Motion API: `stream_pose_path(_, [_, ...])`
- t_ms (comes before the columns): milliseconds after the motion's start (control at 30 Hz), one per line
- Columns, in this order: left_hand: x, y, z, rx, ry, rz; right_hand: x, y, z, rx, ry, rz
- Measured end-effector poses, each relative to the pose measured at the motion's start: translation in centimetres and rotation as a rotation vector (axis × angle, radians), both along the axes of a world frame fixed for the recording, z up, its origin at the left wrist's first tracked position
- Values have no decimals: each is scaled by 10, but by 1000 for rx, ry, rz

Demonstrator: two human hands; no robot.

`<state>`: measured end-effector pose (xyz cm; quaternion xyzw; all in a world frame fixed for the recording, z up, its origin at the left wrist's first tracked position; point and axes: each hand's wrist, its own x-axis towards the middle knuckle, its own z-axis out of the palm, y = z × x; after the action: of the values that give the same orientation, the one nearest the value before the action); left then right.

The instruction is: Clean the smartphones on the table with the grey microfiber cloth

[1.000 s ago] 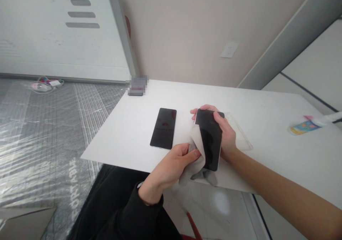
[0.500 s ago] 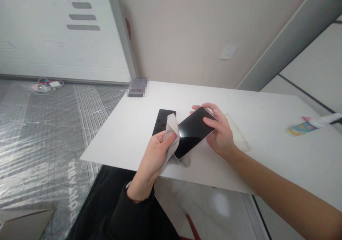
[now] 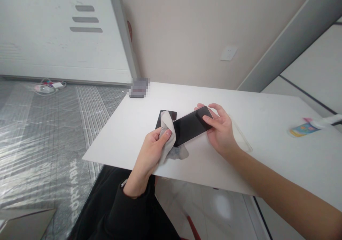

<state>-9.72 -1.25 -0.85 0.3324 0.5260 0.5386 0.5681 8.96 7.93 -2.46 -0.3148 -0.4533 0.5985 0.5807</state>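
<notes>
My right hand (image 3: 220, 129) grips the upper right end of a black smartphone (image 3: 191, 126), its thumb on the dark screen. In my left hand (image 3: 151, 147) is a pale grey cloth (image 3: 167, 120), pinched under the thumb and lying against the phone's lower left end. Behind the cloth, a second dark phone (image 3: 173, 114) rests on the white table (image 3: 114, 133), partly covered. A grey patch of cloth (image 3: 180, 152) shows below the held phone; I cannot tell if it joins the cloth in my hand. Partly behind my right wrist lies a clear phone case (image 3: 243, 136).
A spray bottle (image 3: 307, 127) with a colourful label is at the table's right side. A blurred-out dark box (image 3: 139, 87) sits at the far left corner. The wall with a socket (image 3: 229, 53) rises behind the table. Cables (image 3: 49, 86) lie on the plastic-covered surface at left.
The held phone has turned to a flatter angle and its lower end has risen. My left hand with the cloth has shifted slightly left.
</notes>
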Motion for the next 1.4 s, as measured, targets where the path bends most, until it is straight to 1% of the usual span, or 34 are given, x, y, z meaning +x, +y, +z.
stream_pose_path(133, [1,1,-2,-24,-44,10,1,4,-6,11,8,-9])
stream_pose_path(200, [1,1,-3,-1,-75,35,1,4,-8,-7,-8,36])
stream_pose_path(267, [1,2,-4,30,-101,87,1,3,-9,-31,-28,102])
stream_pose_path(367, [1,2,-3,73,-119,210,1,-2,-8,-35,-86,223])
stream_pose_path(467, [2,2,1,134,-133,318,-2,-9,-8,37,-226,411])
stream_pose_path(567, [2,0,3,173,-107,393,-6,-16,-10,107,-338,618])
stream_pose_path(633, [0,-1,4,189,-71,411,-8,-19,-11,100,-369,674])
stream_pose_path(700, [-2,-2,3,199,-54,386,-10,-21,-11,76,-377,666])
stream_pose_path(800, [-2,-2,0,187,-61,309,-10,-22,-9,48,-346,615])
stream_pose_path(900, [3,-3,-4,177,-54,224,-10,-22,-5,19,-323,558])
stream_pose_path(967, [8,-3,-4,174,-18,203,-9,-23,-3,7,-329,523])
stream_pose_path(1067, [14,-4,1,151,50,252,-8,-24,-3,-1,-386,510])
stream_pose_path(1200, [16,-4,8,127,117,338,-8,-26,-6,-7,-456,593])
stream_pose_path(1333, [14,-4,3,117,204,390,-8,-27,-6,-23,-475,622])
stream_pose_path(1400, [12,-4,-2,130,164,367,-8,-27,-6,-22,-469,616])
